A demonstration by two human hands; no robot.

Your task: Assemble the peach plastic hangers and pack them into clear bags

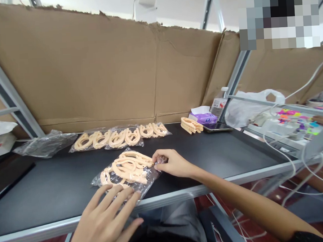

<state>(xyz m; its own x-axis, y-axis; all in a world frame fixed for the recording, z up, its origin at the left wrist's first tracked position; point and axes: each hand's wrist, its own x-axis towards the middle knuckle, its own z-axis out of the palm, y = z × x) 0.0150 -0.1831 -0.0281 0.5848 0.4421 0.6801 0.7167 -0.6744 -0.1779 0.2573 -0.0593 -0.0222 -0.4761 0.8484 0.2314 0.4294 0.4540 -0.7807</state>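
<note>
A clear plastic bag (150, 177) holding several peach plastic looped pieces (128, 166), which look like folded hangers, lies near the front of the black tabletop. My right hand (173, 163) pinches the bag's right edge between thumb and fingers. With fingers spread, my left hand (109, 214) rests over the bag's near side and its fingertips reach the lower pieces. Behind it, filled bags of the same pieces (121, 137) lie in a row along the cardboard. A loose stack of unbagged pieces (191, 125) stands farther right.
Crumpled clear plastic bags (46, 143) lie at the back left. A purple tissue pack (203, 117), a phone (218, 127) and a plastic bottle (219, 103) stand at the back right. Tall cardboard (99, 70) borders the tabletop. White cables (281, 152) hang beside a metal post.
</note>
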